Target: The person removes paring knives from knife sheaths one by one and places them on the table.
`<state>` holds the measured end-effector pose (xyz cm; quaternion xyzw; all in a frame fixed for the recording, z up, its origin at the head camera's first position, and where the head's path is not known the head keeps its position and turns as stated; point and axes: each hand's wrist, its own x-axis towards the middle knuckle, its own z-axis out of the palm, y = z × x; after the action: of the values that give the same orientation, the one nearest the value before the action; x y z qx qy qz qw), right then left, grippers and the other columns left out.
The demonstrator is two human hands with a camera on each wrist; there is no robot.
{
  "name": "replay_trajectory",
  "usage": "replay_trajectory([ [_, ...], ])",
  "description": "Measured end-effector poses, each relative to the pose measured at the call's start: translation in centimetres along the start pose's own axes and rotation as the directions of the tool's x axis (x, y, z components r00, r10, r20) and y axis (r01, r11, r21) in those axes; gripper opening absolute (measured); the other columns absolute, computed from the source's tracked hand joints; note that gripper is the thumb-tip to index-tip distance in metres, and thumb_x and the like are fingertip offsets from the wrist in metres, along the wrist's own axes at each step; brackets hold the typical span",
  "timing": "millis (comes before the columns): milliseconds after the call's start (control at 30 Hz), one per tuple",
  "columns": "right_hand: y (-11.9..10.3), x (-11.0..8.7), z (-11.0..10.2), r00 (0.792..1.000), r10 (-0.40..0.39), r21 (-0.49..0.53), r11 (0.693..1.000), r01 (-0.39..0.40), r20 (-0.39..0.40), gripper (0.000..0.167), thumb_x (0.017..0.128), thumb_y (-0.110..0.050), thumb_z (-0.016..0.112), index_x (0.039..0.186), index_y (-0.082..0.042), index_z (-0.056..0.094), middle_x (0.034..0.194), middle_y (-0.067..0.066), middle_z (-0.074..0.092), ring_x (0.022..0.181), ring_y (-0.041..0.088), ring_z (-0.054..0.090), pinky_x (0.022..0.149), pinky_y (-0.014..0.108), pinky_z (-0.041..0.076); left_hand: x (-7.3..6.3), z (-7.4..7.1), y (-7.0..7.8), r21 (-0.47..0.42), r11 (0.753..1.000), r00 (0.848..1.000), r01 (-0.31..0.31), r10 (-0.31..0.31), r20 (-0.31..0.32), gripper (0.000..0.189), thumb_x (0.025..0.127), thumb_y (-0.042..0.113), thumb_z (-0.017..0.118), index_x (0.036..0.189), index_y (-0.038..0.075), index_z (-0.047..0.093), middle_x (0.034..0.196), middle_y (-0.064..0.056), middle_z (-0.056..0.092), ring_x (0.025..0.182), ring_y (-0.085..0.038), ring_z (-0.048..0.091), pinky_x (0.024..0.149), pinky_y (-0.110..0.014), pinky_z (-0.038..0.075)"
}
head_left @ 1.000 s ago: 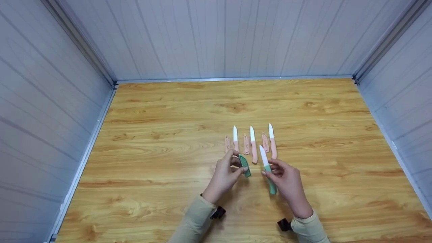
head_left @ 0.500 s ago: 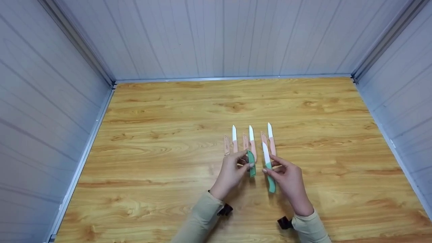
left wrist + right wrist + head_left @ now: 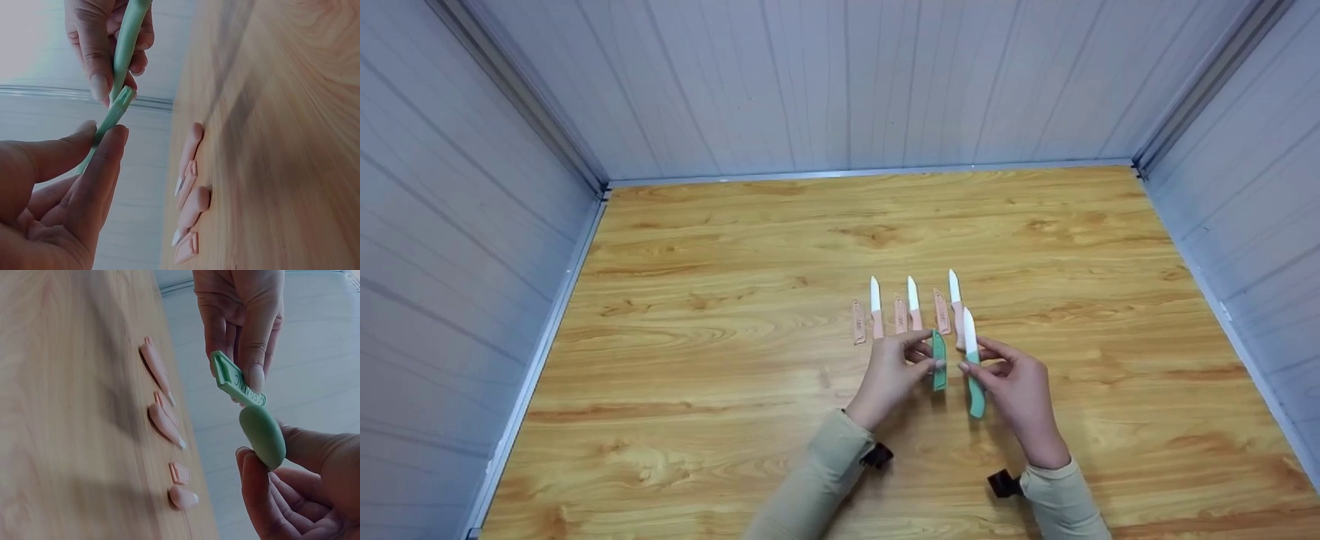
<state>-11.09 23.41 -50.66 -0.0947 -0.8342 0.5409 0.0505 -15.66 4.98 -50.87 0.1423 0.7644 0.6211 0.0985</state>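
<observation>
My left hand (image 3: 894,375) pinches a green knife sheath (image 3: 939,361) between thumb and fingers, held above the table. In my right hand (image 3: 1018,382) is a knife with a green handle (image 3: 976,394) and a white blade (image 3: 970,334), its tip pointing away from me. Sheath and knife are side by side and apart in the head view. The sheath's open end (image 3: 222,371) and raised lettering show in the right wrist view. The left wrist view has the green handle (image 3: 130,39) just above the sheath (image 3: 112,115), with most of the blade hidden.
Beyond my hands, three pink-handled knives lie on the wooden table (image 3: 697,360): a left one (image 3: 876,307), a middle one (image 3: 913,300) and a right one (image 3: 955,292). Beside each lies a pink sheath (image 3: 859,322). Pale panel walls (image 3: 840,82) enclose the table.
Both hands have shifted right, the left one more, so the sheath is closer to the knife. The sheath has turned from slanted to nearly upright in the head view, and the knife is straighter too.
</observation>
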Motion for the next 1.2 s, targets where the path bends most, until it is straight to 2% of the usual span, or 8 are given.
replay_trajectory([
  [300,0.8,1.3,-1.5,1.000,0.006,-0.057,0.998,-0.006,0.001,0.044,0.080,-0.018,0.078,0.119,-0.003,0.066,0.093,0.011,0.067,0.076,0.019,0.068,0.059,0.024,0.054,1.3,1.3,0.5,0.058,0.998,1.000,0.029,-0.029,-0.005,0.041,0.082,0.002,0.074,0.122,-0.002,0.063,0.084,0.001,0.067,0.074,-0.006,0.062,0.067,-0.020,0.053],
  [533,1.4,2.3,-2.3,1.000,-0.007,-0.133,0.991,0.004,-0.018,0.042,0.081,-0.017,0.078,0.118,-0.002,0.066,0.090,0.011,0.067,0.074,0.016,0.067,0.058,0.022,0.053,2.6,2.3,0.7,0.063,0.997,0.999,0.040,-0.040,-0.001,0.041,0.082,0.002,0.074,0.121,-0.001,0.063,0.083,0.002,0.066,0.070,-0.006,0.062,0.061,-0.020,0.054],
  [733,1.8,3.0,-2.7,1.000,0.004,-0.150,0.989,-0.005,-0.009,0.043,0.082,-0.018,0.078,0.119,0.000,0.066,0.088,0.011,0.066,0.075,0.016,0.066,0.058,0.021,0.053,3.4,3.1,0.8,0.031,0.997,0.997,0.073,-0.072,-0.008,0.040,0.082,0.000,0.074,0.121,0.000,0.064,0.081,0.004,0.064,0.066,-0.007,0.062,0.058,-0.021,0.054],
  [933,2.2,4.1,-3.2,0.999,-0.013,-0.185,0.983,0.006,-0.035,0.041,0.082,-0.019,0.077,0.117,0.000,0.067,0.086,0.012,0.067,0.075,0.019,0.064,0.057,0.022,0.053,4.6,3.8,0.9,-0.024,0.996,0.995,0.081,-0.082,-0.053,0.041,0.079,-0.001,0.075,0.119,-0.002,0.065,0.078,0.003,0.063,0.065,-0.018,0.067,0.056,-0.023,0.054],
  [1200,2.8,5.5,-3.6,0.999,-0.022,-0.236,0.972,0.012,-0.039,0.038,0.082,-0.018,0.077,0.114,0.002,0.068,0.081,0.011,0.067,0.070,0.018,0.061,0.054,0.021,0.050,6.4,4.6,1.0,-0.056,0.986,0.985,0.159,-0.162,-0.061,0.040,0.078,-0.004,0.075,0.117,-0.002,0.066,0.077,0.002,0.061,0.068,-0.025,0.067,0.059,-0.031,0.057],
])
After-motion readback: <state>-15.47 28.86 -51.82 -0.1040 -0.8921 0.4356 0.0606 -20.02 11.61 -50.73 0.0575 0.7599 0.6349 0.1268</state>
